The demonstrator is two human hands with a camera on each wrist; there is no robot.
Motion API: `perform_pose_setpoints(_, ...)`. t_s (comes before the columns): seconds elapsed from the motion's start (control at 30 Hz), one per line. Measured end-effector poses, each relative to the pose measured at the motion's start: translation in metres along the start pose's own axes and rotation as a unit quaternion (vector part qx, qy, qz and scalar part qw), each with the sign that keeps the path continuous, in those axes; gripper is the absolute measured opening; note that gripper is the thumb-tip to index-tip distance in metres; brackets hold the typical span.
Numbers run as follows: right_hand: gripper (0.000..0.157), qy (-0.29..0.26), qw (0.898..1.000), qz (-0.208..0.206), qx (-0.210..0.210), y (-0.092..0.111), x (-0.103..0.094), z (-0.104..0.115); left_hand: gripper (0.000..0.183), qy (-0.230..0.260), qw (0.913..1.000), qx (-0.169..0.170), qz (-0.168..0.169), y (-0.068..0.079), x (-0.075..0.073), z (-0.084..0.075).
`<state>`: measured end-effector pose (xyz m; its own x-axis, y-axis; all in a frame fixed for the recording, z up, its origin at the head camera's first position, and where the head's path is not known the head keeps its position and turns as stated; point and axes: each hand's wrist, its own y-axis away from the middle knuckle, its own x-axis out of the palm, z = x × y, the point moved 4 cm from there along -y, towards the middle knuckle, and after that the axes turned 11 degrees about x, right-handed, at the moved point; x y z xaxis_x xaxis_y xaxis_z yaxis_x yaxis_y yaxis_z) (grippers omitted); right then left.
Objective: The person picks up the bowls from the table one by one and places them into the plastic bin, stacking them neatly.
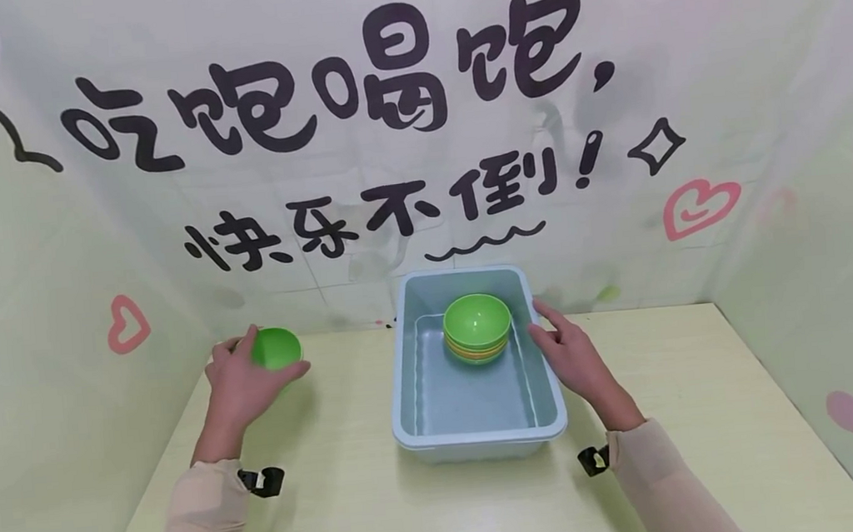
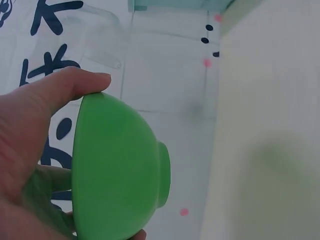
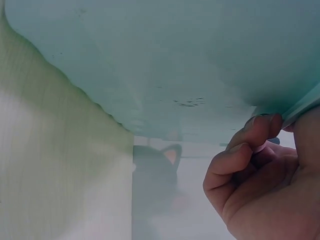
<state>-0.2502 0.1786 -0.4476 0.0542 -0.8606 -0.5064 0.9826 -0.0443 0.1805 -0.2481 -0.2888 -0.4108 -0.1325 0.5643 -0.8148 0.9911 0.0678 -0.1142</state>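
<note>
My left hand (image 1: 246, 389) holds a green bowl (image 1: 278, 349) by its rim, at the back left of the table. In the left wrist view that bowl (image 2: 117, 170) is tipped on its side, off the table, with thumb and fingers spread across its rim. A light blue plastic basin (image 1: 481, 439) stands near the middle of the table. Inside it, toward the back, sits a stack of bowls (image 1: 478, 322), green on top with a yellow-orange one lower down. At the basin's right rim, my right hand (image 1: 579, 362) grips the edge, its fingers (image 3: 231, 161) curled below the rim.
The pale wooden table (image 1: 340, 507) runs back to a white printed curtain (image 1: 338, 290) with large dark lettering. More curtain hangs along the left and right sides. Each wrist wears a black strap mount (image 1: 263, 482).
</note>
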Motion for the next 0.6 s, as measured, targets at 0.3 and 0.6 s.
perform_pose_setpoints(0.3,0.061,-0.012,1.0,0.0,0.001,-0.002,0.003,0.0,0.115,0.007,0.9991,0.041,0.003,-0.013,-0.004,-0.035)
perform_pose_setpoints(0.6,0.059,-0.019,1.0,-0.004,0.006,-0.001,0.001,-0.002,0.109,0.01,0.9962,0.086,0.013,-0.022,-0.007,-0.081)
